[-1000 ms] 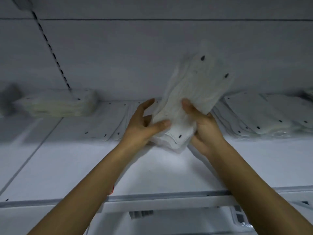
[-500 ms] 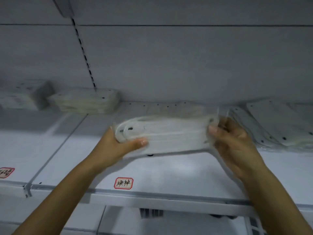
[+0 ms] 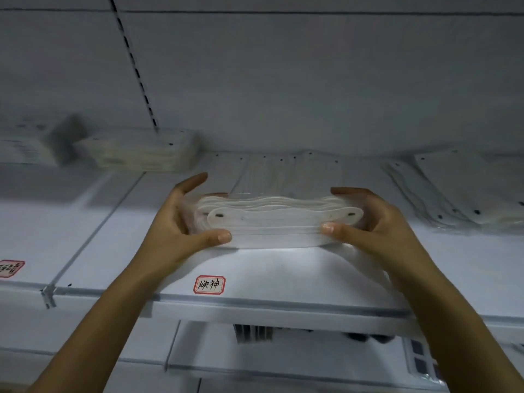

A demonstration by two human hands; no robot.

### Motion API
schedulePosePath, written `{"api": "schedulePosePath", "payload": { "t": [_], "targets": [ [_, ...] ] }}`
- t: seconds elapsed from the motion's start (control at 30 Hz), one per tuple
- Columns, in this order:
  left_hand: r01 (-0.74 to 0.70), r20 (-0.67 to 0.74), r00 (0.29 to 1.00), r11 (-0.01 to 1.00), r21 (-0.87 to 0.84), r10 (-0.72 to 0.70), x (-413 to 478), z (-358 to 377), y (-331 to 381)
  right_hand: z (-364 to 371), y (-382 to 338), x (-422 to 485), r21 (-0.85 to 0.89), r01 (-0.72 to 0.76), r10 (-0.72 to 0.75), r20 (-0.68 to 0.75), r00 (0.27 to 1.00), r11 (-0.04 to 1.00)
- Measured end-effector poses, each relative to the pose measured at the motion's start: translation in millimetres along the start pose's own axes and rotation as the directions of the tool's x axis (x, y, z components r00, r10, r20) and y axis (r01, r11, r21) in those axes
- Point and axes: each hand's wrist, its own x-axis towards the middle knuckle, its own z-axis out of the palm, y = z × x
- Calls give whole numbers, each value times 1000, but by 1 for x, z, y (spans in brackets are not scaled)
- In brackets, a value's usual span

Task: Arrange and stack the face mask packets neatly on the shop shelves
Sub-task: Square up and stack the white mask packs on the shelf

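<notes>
- Holding a bundle of mask packets (image 3: 279, 222) flat just above the shelf (image 3: 283, 279), the left hand (image 3: 181, 219) and right hand (image 3: 374, 219) each clasp one end, thumbs in front, likely squaring the edges.
- A tidy stack (image 3: 141, 151) sits back-left; loose packets (image 3: 442, 194) lie fanned right, likely awaiting stacking.

Shop: white shelf (image 3: 283, 279), handwritten price label (image 3: 209, 285).
</notes>
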Motion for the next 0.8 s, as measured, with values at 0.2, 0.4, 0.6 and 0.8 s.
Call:
{"api": "schedulePosePath", "payload": {
  "t": [0.2,0.4,0.6,0.8],
  "targets": [
    [-23,-52,998,994,107,29,-4,15,0,17,3,2,80,-49,48,9,999,996],
    [57,-69,997,976,208,-43,-10,7,-5,25,2,-7,212,-57,70,-56,996,976],
    [33,-96,995,985,167,-17,-25,-26,2,55,-24,-19,242,-16,21,-18,1000,970],
    [-81,-275,954,787,-612,-116,-68,-88,5,165,-69,-35,656,-65,89,-3,996,752]
  ]
}}
